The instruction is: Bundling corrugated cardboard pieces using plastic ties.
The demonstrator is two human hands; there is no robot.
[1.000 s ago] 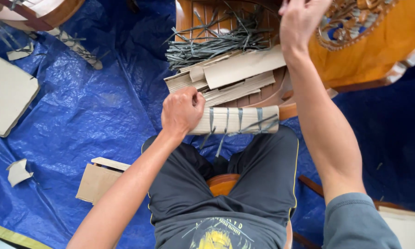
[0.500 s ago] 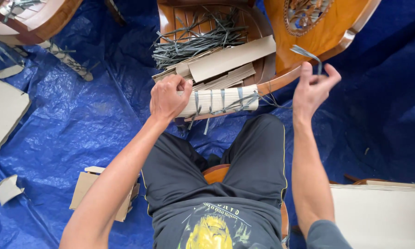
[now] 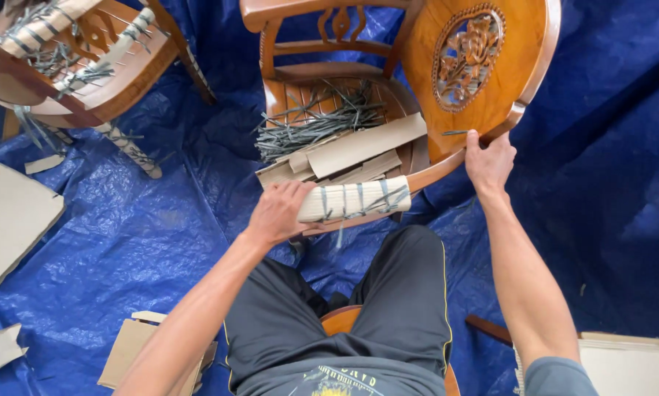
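Cardboard wrap (image 3: 355,199) bound with grey strips sits on the wooden chair's (image 3: 476,81) front rail, where the left hand (image 3: 278,213) clamps it steady while the right hand (image 3: 488,160) grips the chair's rim, pinching a strip (image 3: 454,133).

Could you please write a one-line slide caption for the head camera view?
Seated person's left hand grips a cardboard-wrapped chair rail while the right hand holds the carved wooden chair.
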